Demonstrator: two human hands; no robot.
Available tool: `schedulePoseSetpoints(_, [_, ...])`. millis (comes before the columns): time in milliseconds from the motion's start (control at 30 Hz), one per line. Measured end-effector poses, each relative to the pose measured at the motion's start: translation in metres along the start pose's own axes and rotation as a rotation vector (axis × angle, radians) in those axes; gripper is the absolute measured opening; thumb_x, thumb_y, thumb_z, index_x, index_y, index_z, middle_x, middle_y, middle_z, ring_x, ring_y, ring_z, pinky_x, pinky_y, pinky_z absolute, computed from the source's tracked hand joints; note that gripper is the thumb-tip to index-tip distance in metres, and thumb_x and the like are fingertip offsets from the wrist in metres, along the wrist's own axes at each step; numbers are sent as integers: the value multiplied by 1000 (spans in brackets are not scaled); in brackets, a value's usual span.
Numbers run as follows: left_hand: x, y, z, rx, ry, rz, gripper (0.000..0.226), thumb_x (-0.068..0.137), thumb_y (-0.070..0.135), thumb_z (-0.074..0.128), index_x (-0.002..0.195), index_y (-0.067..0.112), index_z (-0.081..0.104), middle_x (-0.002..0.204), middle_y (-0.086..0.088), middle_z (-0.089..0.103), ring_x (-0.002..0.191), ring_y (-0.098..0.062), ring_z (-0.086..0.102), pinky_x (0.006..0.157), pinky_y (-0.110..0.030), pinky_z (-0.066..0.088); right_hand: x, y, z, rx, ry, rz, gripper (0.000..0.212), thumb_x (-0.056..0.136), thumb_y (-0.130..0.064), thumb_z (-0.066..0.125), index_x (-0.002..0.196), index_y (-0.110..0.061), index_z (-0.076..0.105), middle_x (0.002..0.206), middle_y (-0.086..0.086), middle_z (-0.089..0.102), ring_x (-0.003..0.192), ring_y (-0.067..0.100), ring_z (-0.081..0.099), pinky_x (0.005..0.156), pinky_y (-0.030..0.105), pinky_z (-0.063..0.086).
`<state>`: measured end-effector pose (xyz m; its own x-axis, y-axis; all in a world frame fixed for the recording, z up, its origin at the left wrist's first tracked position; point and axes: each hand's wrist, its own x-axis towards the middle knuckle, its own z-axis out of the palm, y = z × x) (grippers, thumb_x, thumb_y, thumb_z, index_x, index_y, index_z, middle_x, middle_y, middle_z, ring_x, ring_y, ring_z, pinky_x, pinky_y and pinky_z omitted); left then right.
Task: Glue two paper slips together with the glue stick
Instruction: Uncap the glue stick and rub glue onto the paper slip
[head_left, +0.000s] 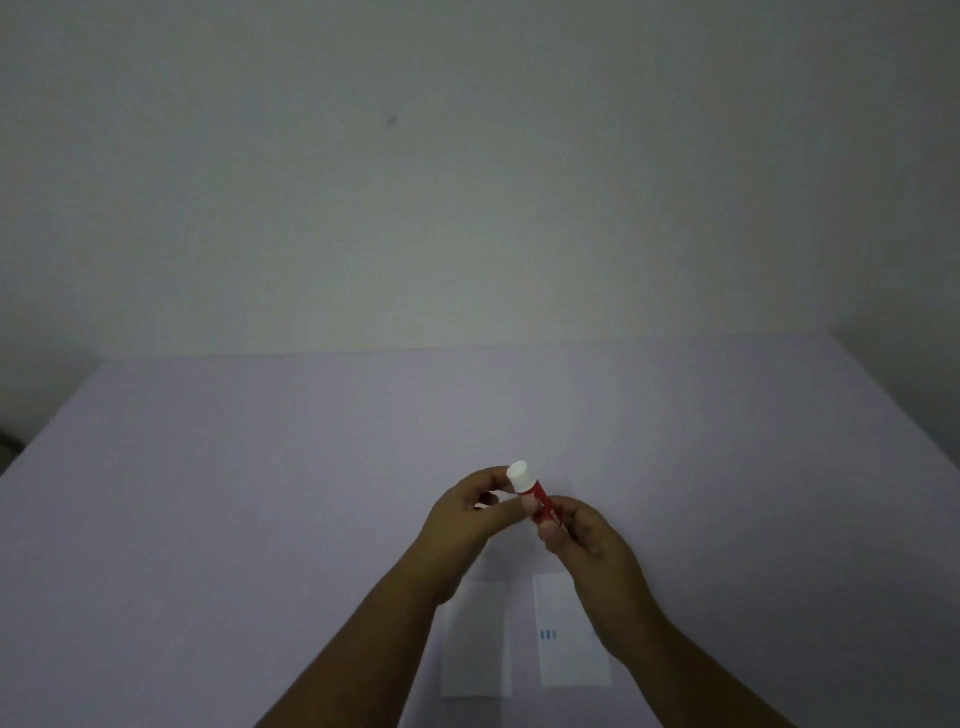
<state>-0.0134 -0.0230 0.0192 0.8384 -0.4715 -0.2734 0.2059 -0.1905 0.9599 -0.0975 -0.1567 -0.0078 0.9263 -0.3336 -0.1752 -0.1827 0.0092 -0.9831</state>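
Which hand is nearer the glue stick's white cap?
Left. The left hand has its fingers right beside the white cap, while the right hand grips the red glue stick lower down its body.

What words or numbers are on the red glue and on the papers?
Glue stick: white print on the red barrel, too blurred to read.
Right paper slip: small blue marks, too small to read.
Left paper slip: no writing visible.
White cap: no writing visible.
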Motion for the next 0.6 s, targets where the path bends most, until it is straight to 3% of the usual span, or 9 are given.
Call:
schedulePoseSetpoints(167, [-20,20,5,-121,73,50,15,80,26,73,94,26,74,94,4,75,93,-9,68,75,-15,47,-12,-16,2,56,-61,-1,18,82,-37,62,97,-49,63,100,-25,68,94,-4,62,72,13,49])
schedulePoseSetpoints(333, [-39,25,6,-183,108,59,15,76,30,75,89,24,77,90,3,76,91,-9,68,76,-26,45,-23,-15,-1,191,-73,72,24,79,-17,69,96,-34,66,92,-12,72,88,9,65,79,25,49])
schedulePoseSetpoints(400, [-44,27,6,-185,124,65,14,75,32,75,87,26,77,90,5,76,90,-6,68,73,-24,45,-28,-16,-1,226,-93,103,20,74,-26,74,92,-32,69,85,-8,73,81,13,65,77,27,51])
schedulePoseSetpoints(500, [-52,29,7,-202,103,78,19,70,36,74,87,28,78,92,6,75,94,-6,67,73,-24,45,-32,-15,-3,339,-116,133,41,57,-41,79,92,-23,71,83,-1,73,77,15,65,73,27,53])
schedulePoseSetpoints(600, [-57,32,6,-202,91,88,15,76,31,72,90,28,77,97,8,75,98,-4,65,74,-22,44,-35,-15,-5,508,-185,166,40,62,-36,75,94,-13,71,80,7,71,69,17,64,65,26,56])
